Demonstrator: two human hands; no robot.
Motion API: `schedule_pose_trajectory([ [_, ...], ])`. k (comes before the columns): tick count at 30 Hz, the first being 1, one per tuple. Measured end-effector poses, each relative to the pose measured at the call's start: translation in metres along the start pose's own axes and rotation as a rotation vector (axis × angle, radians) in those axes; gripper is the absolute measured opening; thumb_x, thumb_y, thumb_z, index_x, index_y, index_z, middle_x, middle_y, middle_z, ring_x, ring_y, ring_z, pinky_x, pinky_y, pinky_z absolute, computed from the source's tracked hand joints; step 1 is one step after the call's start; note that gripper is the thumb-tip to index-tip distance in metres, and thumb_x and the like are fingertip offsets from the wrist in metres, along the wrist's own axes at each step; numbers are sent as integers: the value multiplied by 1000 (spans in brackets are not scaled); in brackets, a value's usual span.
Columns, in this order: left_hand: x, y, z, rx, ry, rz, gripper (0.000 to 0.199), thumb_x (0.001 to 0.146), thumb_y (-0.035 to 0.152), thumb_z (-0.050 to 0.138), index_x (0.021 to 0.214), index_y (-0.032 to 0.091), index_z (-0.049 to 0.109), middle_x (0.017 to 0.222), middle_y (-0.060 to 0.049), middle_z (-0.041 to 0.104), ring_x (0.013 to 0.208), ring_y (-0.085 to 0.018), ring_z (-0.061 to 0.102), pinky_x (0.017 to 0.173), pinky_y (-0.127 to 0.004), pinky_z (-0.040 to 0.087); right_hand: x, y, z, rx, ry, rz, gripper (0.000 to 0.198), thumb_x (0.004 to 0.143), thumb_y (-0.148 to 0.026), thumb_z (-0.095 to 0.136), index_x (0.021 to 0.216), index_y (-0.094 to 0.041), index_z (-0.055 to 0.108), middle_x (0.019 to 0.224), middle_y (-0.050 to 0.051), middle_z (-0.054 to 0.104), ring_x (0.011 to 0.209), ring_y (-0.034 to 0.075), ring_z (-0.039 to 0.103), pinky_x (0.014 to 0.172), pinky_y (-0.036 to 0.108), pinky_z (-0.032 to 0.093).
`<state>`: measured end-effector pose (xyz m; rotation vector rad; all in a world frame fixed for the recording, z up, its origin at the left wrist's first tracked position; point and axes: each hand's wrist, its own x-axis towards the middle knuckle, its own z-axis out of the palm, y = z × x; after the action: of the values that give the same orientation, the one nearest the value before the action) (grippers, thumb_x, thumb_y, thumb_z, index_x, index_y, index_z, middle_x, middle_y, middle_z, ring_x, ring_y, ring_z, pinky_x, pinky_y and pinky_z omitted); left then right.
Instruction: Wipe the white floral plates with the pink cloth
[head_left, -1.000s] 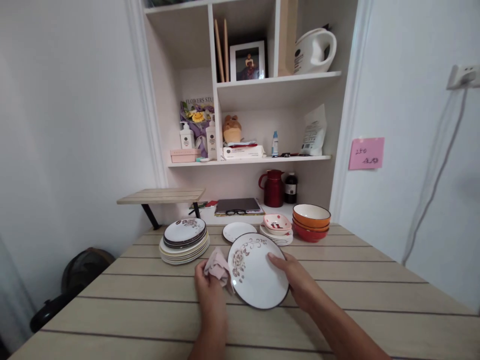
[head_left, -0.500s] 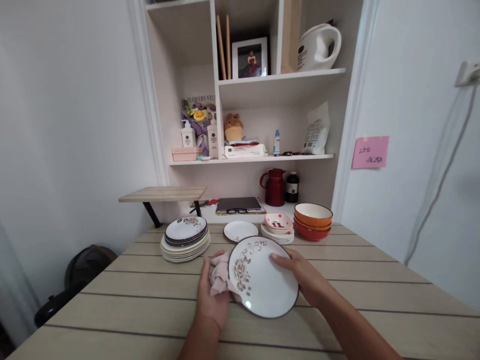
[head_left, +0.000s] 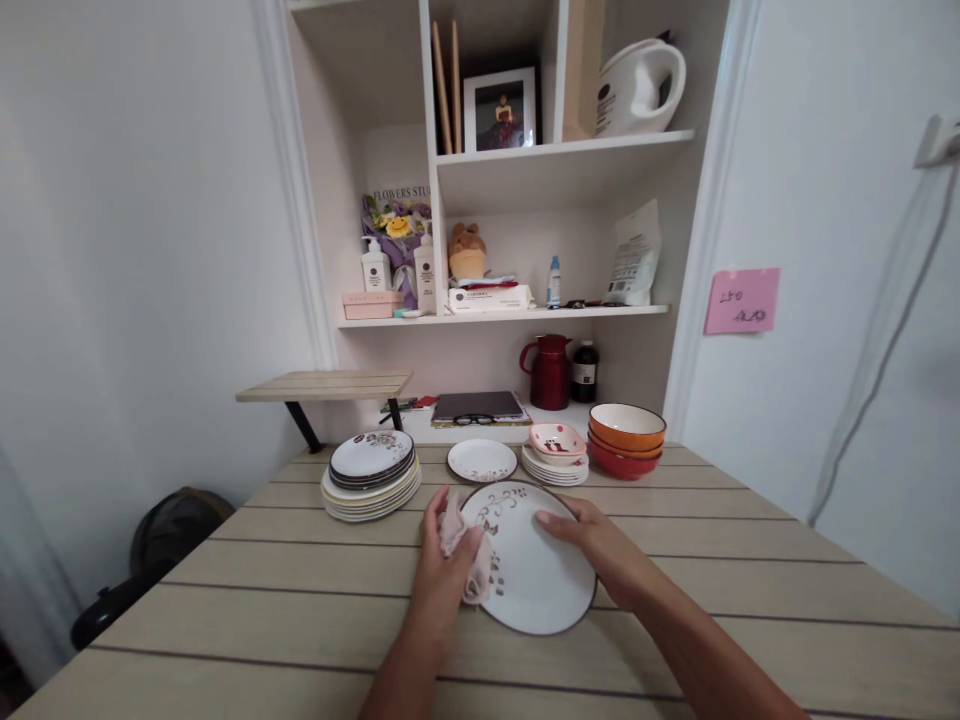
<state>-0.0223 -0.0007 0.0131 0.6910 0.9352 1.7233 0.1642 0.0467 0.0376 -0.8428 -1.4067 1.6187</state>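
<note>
A white plate (head_left: 541,570) with a dark rim and brown floral print is held tilted above the table. My right hand (head_left: 600,545) grips its right edge, thumb on the face and fingers behind. My left hand (head_left: 446,560) is closed on a pale pink cloth (head_left: 474,572), which is pressed against the plate's left side and covers part of the print. Beyond the held plate, a similar smaller-looking plate (head_left: 481,460) lies flat on the table.
On the left stands a stack of plates (head_left: 371,478) beside a small raised shelf (head_left: 326,386). To the right are a pink patterned bowl (head_left: 557,443) on small plates (head_left: 555,474) and stacked orange and red bowls (head_left: 626,442). Behind sit a laptop (head_left: 480,406) and a red jug (head_left: 550,372).
My left hand has moved right and turned, bringing its thumb and the cloth over the plate's face at the left edge. My right hand keeps its grip; the plate has shifted only slightly.
</note>
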Motion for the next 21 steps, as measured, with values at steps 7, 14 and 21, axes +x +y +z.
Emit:
schedule_pose_trajectory([
  [7, 3, -10, -6, 187, -46, 10, 46, 63, 39, 79, 100, 17, 62, 91, -7, 71, 80, -19, 66, 73, -27, 51, -3, -1, 8, 16, 12, -43, 43, 71, -43, 69, 105, -16, 67, 84, 10, 75, 66, 23, 68, 59, 33, 52],
  [14, 3, -10, -4, 5, -39, -69, 53, 66, 39, 76, 111, 15, 59, 97, -10, 71, 82, -21, 68, 69, -29, 54, 6, 14, 21, 234, 227, -35, 51, 70, -41, 71, 111, -12, 62, 83, 12, 75, 65, 26, 69, 59, 35, 54],
  [21, 6, -20, -4, -47, -30, -103, 48, 65, 38, 77, 105, 14, 63, 94, -9, 72, 74, -17, 67, 60, -24, 54, 12, 29, 30, 419, 384, -27, 53, 66, -41, 74, 110, -14, 61, 90, 12, 75, 74, 26, 70, 63, 35, 55],
])
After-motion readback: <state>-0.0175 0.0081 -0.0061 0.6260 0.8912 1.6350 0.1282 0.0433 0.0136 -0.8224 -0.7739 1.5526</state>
